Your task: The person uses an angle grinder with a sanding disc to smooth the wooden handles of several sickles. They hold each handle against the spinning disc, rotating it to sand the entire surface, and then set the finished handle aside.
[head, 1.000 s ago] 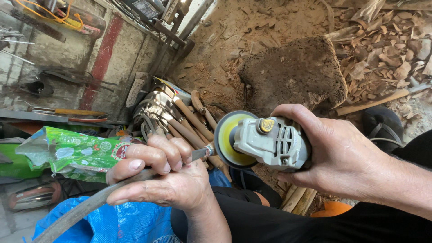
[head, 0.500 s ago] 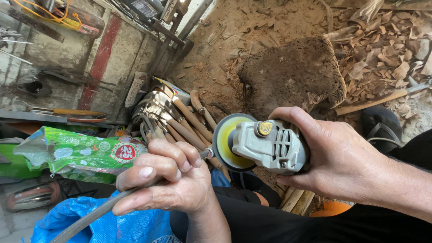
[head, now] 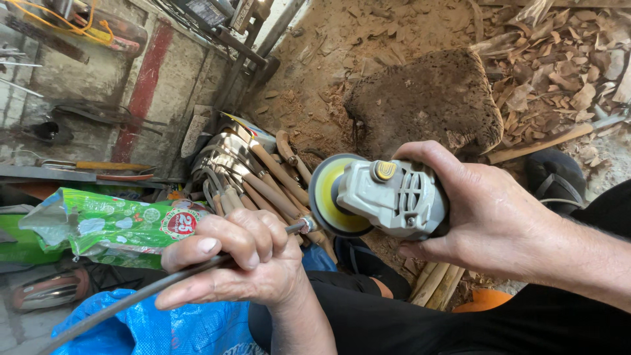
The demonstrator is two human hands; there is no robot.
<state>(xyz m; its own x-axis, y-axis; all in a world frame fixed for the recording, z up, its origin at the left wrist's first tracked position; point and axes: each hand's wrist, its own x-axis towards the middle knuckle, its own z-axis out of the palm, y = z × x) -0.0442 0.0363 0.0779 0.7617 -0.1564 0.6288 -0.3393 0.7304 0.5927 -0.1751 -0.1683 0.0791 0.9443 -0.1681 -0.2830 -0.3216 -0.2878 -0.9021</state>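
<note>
Rod lower, beside sickles.

left hand fisted, right hand gripping

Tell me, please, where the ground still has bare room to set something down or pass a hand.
Bare dirt shows between the dark stump block and the metal frame at top centre. It is crowded elsewhere: wood chips at upper right, wooden-handled tools beside the angle grinder, and the green packet and blue bag by the left hand.
</note>
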